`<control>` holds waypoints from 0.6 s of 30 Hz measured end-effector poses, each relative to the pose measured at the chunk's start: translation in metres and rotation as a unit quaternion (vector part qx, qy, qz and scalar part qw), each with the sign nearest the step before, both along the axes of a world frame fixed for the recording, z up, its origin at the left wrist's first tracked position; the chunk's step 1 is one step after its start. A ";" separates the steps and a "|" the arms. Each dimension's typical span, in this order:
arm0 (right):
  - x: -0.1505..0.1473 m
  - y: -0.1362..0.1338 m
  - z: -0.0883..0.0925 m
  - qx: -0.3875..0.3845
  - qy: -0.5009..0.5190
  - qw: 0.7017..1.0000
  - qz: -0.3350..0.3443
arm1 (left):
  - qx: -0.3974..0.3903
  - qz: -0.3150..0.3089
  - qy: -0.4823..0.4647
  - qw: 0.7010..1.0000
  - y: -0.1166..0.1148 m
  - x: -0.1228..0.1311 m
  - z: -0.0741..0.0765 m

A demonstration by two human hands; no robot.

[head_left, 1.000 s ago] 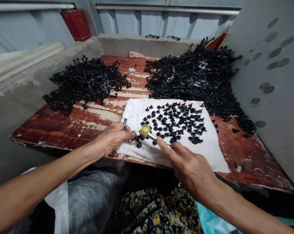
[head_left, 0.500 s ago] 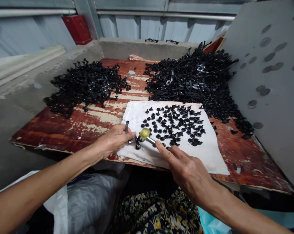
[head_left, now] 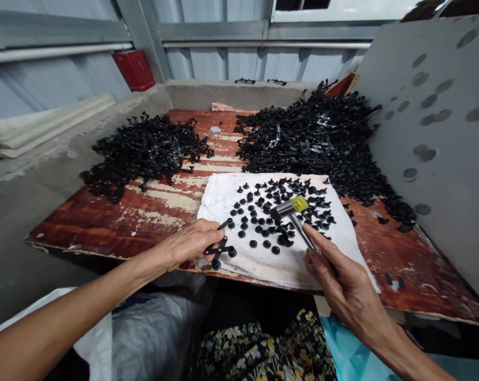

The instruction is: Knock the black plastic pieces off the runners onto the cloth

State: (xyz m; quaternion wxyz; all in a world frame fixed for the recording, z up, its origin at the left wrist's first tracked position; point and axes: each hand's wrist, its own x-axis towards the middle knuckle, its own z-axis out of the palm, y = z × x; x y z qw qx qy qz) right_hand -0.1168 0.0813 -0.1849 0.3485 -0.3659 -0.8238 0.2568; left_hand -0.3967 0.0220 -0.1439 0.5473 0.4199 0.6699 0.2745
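My left hand (head_left: 186, 246) pinches a black cross-shaped plastic part (head_left: 220, 248) at the near left corner of a white cloth (head_left: 295, 259). In my right hand (head_left: 342, 280) is a small metal hammer (head_left: 291, 209) with a yellow-tipped head, lifted above the cloth and to the right of the part. Several small black round caps (head_left: 281, 206) lie scattered over the cloth under and around the hammer head.
The cloth lies on a worn red wooden board (head_left: 144, 211). A pile of black parts (head_left: 144, 148) sits at the back left, a larger pile (head_left: 322, 132) at the back right. A grey panel (head_left: 433, 132) stands on the right. A red box (head_left: 134, 69) leans behind.
The hammer has lifted off the cross-shaped part and swung up and to the right. My left hand has kept hold of the part and shifted it slightly toward me.
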 end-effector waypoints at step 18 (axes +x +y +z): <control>0.000 0.002 -0.003 0.004 0.008 1.000 0.008 | -0.010 -0.020 0.003 1.000 0.007 -0.004 -0.012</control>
